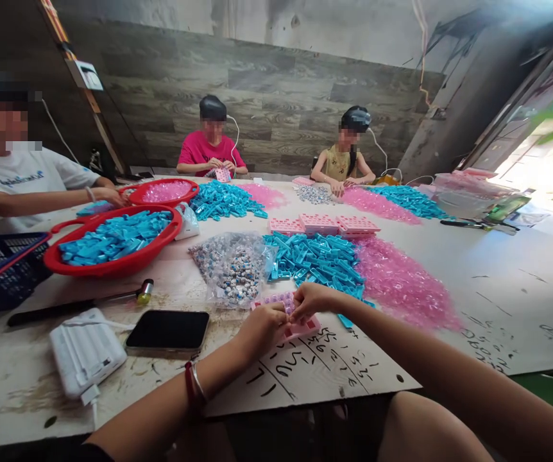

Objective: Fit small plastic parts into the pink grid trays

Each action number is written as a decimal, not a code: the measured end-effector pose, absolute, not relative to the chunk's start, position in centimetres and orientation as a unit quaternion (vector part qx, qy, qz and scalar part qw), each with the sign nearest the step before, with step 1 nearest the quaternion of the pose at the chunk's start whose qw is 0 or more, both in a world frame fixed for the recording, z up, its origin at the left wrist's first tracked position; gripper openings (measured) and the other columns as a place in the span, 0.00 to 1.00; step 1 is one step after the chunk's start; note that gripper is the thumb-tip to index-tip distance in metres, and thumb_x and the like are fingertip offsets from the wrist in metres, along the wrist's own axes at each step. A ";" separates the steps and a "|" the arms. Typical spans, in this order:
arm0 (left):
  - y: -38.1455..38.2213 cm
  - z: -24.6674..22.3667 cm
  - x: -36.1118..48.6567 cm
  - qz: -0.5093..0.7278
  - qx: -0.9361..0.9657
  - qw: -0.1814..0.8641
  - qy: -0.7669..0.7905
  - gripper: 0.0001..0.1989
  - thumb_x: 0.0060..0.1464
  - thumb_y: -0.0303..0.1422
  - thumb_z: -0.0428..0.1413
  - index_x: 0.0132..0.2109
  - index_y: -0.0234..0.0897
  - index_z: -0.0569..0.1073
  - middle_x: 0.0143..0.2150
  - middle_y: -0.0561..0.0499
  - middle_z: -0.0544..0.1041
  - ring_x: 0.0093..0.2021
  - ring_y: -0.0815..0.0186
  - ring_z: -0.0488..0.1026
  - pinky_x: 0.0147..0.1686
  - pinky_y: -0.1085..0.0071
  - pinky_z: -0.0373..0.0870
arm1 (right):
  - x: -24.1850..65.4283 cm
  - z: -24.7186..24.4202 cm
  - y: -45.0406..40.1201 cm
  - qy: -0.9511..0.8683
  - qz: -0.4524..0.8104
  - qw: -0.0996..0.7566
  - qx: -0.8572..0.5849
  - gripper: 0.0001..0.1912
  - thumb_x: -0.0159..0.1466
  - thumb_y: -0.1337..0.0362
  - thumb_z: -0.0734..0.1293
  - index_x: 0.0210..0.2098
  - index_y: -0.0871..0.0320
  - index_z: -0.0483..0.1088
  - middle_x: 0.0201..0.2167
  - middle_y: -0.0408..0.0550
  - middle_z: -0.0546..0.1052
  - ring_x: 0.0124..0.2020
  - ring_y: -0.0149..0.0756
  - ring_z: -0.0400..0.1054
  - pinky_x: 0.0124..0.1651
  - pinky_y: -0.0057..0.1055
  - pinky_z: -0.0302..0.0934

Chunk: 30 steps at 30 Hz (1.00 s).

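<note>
My left hand (267, 328) and my right hand (314, 300) meet over a pink tray (308, 327) with square slots and purplish pieces in its far part. The fingers of both hands are closed in a pinch at the tray; anything between the fingertips is too small or hidden. Just beyond it lies a clear plastic bag (238, 276) of small white-and-blue parts. A heap of blue plastic pieces (319, 260) spreads behind my right hand, with a heap of clear pink pieces (404, 289) to its right. Several pink trays (319, 224) are stacked behind the blue heap.
At left are a red basket (51, 262) of blue pieces, a dark blue basket (4, 279), a hammer (84, 303), a phone (167, 330) and a white power bank (86, 353). Three co-workers sit around the table (507, 289). Another red basket (190, 192) holds pink pieces.
</note>
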<state>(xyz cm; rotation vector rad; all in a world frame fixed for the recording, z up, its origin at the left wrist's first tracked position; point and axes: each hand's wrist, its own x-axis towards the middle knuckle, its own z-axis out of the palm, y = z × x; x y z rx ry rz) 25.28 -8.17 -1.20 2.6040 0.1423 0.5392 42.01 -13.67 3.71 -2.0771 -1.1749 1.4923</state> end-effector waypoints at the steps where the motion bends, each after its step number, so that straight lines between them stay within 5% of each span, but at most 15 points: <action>1: -8.2 -1.2 25.3 0.197 0.953 0.225 0.046 0.10 0.57 0.23 0.52 0.30 0.31 0.76 0.30 0.48 0.74 0.32 0.66 0.71 0.32 0.72 0.67 | 42.0 3.8 -13.7 -0.413 0.522 0.164 -0.728 0.21 0.40 0.63 0.80 0.16 0.62 0.63 0.15 0.40 0.72 0.20 0.26 0.69 0.29 0.22 0.65; 21: -7.3 -1.8 25.6 0.195 0.967 0.162 0.020 0.11 0.57 0.24 0.50 0.29 0.31 0.75 0.31 0.48 0.74 0.30 0.66 0.70 0.33 0.71 0.67 | 42.2 3.5 -12.8 -0.415 0.515 0.151 -0.735 0.19 0.39 0.64 0.79 0.15 0.61 0.63 0.15 0.42 0.72 0.21 0.30 0.70 0.29 0.26 0.66; 30: -6.6 -2.4 25.3 0.233 0.958 0.167 0.022 0.06 0.56 0.31 0.53 0.34 0.33 0.72 0.34 0.49 0.74 0.33 0.66 0.71 0.34 0.71 0.67 | 41.3 2.3 -17.1 -0.609 0.301 0.266 -0.684 0.09 0.50 0.72 0.71 0.28 0.61 0.68 0.23 0.38 0.69 0.25 0.26 0.62 0.27 0.22 0.54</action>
